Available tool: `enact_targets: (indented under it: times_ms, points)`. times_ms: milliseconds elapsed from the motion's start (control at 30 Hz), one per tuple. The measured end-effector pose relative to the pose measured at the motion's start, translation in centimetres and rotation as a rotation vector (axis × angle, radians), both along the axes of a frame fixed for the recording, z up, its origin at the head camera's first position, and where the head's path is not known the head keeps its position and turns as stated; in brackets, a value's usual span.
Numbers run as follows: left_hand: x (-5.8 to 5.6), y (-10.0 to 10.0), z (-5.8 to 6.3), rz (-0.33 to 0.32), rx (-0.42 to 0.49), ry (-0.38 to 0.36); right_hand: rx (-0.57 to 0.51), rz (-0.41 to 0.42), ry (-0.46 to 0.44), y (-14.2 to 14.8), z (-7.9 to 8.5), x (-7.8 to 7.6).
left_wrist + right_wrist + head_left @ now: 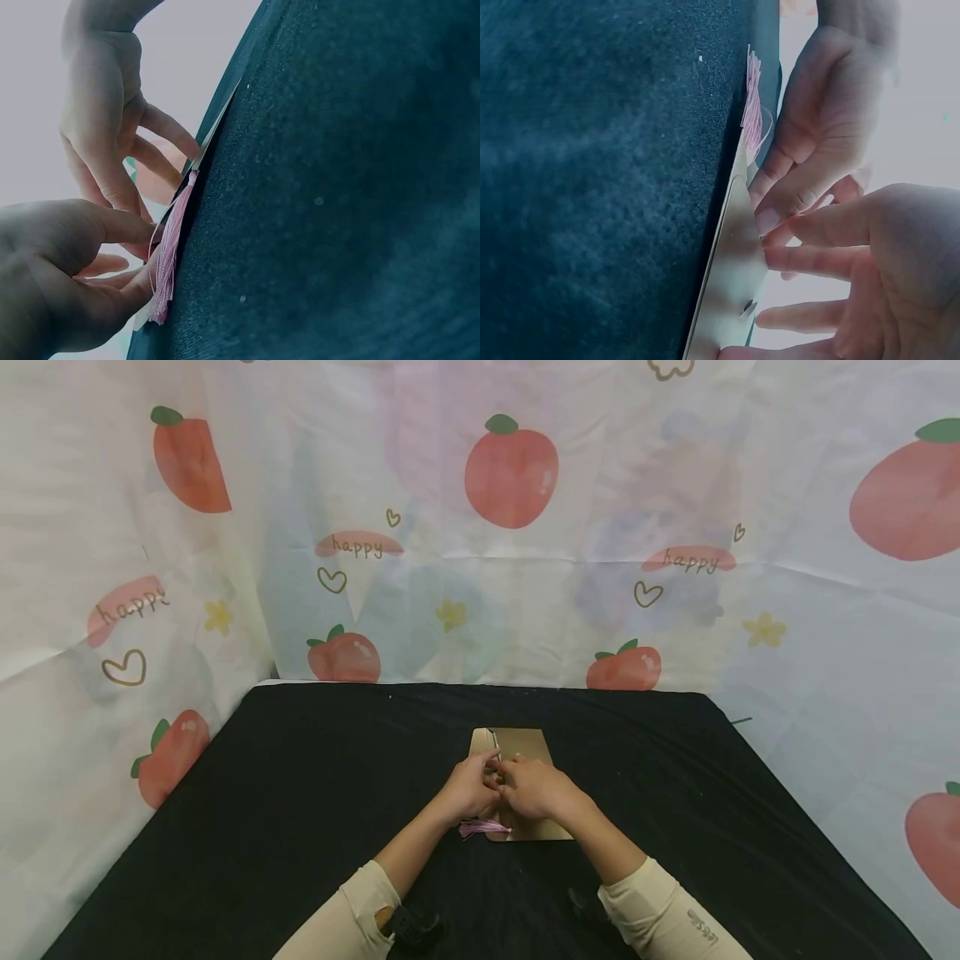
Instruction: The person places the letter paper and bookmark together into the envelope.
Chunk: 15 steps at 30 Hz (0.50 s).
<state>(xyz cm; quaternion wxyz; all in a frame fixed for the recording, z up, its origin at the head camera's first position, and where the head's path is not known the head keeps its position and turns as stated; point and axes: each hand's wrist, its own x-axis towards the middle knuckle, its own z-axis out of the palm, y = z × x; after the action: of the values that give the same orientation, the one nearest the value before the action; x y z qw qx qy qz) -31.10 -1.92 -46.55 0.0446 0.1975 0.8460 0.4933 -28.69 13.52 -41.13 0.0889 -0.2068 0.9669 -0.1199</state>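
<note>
A flat gold notebook-like case (pixel 528 743) lies on the black cloth, with a pink tassel (pixel 483 828) at its near left edge. A slim silver stick (pixel 496 741) shows just beyond the fingertips, over the case's left part. My left hand (pixel 471 787) pinches at this stick with thumb and fingers. Against it, fingertip to fingertip, works my right hand (pixel 538 787), its thumb and index converging at the same spot. Its other fingers (pixel 802 316) reach to the case's gold surface. What the right thumb and index hold is hidden; I cannot tell.
Black cloth (pixel 337 760) covers the table around the case. A white curtain (pixel 420 635) printed with fruit and hearts stands behind and at both sides. A dark wrist strap (pixel 412 927) sits by the left sleeve.
</note>
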Motion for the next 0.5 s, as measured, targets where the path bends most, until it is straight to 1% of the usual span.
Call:
enact_targets:
  times_ms: [167, 267, 400, 500]
  points:
    - [0.07, -0.23, 0.08, -0.005, -0.006, 0.036, 0.010, -0.003, -0.006, -0.02, -0.01, -0.13]
    - [0.06, -0.38, 0.08, -0.014, -0.036, 0.086, 0.026, 0.001, 0.007, 0.03, -0.03, -0.12]
    - [-0.04, -0.61, 0.27, -0.012, -0.084, 0.161, 0.081, 0.003, 0.042, 0.08, -0.16, -0.05]
    - [-0.08, -0.85, 0.58, -0.012, -0.100, 0.181, 0.127, -0.005, 0.050, 0.01, -0.36, -0.01]
